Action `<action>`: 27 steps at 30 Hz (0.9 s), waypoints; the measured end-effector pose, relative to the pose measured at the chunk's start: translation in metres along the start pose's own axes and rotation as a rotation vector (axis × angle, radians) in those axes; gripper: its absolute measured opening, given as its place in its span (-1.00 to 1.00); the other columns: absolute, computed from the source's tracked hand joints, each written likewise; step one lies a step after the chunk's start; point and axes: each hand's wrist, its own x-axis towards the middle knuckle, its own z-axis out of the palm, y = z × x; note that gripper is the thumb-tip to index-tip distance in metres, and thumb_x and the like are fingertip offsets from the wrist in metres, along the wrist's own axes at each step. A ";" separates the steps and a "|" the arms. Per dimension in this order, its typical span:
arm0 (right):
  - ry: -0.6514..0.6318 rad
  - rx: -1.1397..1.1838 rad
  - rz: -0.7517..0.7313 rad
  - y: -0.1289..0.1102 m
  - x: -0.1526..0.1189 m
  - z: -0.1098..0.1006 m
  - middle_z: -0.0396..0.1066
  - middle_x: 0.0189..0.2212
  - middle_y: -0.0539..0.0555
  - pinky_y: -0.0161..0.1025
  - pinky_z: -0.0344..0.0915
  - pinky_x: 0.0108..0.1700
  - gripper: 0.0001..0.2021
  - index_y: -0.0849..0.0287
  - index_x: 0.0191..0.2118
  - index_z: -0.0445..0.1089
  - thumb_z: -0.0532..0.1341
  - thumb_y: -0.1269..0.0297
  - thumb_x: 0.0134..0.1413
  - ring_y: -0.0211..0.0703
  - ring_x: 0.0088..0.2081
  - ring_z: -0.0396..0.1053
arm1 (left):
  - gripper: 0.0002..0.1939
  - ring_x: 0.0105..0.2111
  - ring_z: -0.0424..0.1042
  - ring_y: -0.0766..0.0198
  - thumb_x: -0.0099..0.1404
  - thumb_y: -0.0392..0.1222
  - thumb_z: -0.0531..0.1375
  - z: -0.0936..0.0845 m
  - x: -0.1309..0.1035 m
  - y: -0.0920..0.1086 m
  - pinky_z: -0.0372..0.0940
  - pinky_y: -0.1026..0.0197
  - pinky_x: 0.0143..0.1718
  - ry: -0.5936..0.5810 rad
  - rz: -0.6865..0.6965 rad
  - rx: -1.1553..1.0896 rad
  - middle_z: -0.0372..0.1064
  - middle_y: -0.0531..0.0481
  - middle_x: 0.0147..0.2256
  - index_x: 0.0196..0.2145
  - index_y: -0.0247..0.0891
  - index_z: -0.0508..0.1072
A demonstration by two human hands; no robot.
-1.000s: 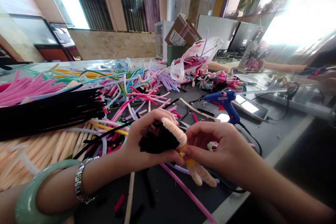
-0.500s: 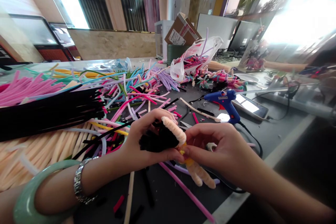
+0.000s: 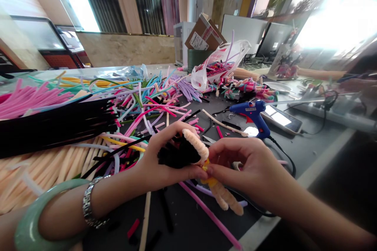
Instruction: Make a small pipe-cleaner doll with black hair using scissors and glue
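Between my hands is a small pipe-cleaner doll (image 3: 196, 144) with a cream face, black hair, a bit of yellow at its middle and two cream legs hanging down to the right. My left hand (image 3: 165, 164) is wrapped round the black hair, its thumb pressed near the yellow part. My right hand (image 3: 244, 162) pinches the yellow part from the other side with thumb and forefinger. The exact spot under the fingertips is hidden. Behind the doll, scissor blades (image 3: 209, 139) show in part on the dark table (image 3: 188, 223).
A blue glue gun (image 3: 255, 114) with a cord stands beyond my right hand, beside a phone (image 3: 281, 119). Bundles of black pipe cleaners (image 3: 55, 127) and cream ones (image 3: 59, 168) lie left. A plastic bag (image 3: 203, 78) and cardboard box (image 3: 204, 33) stand behind. Another person's arm (image 3: 321, 73) reaches in at right.
Hardly anything differs. The doll has tilted slightly in my hands and its legs hang a touch lower; both hands keep their hold.
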 end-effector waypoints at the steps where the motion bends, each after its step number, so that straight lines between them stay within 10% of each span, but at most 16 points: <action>1: 0.001 0.000 0.000 0.000 0.000 0.000 0.46 -0.52 -0.09 -0.40 0.26 -0.44 -0.97 0.12 -0.36 0.48 0.27 0.34 0.02 -0.32 -0.48 0.37 | -0.50 -0.41 0.42 0.29 -0.08 -0.22 0.47 0.000 0.000 0.000 0.36 0.26 -0.38 -0.002 0.001 -0.005 0.39 0.06 -0.38 -0.20 -0.21 0.36; 27: -0.004 -0.057 0.048 -0.006 -0.002 0.001 0.46 -0.52 -0.03 -0.30 0.20 -0.45 -0.86 0.13 -0.39 0.45 0.29 0.18 0.02 -0.25 -0.48 0.34 | -0.53 -0.35 0.40 0.28 0.00 -0.31 0.39 0.003 -0.005 -0.001 0.35 0.30 -0.40 -0.022 -0.073 -0.066 0.33 0.06 -0.32 -0.13 -0.19 0.35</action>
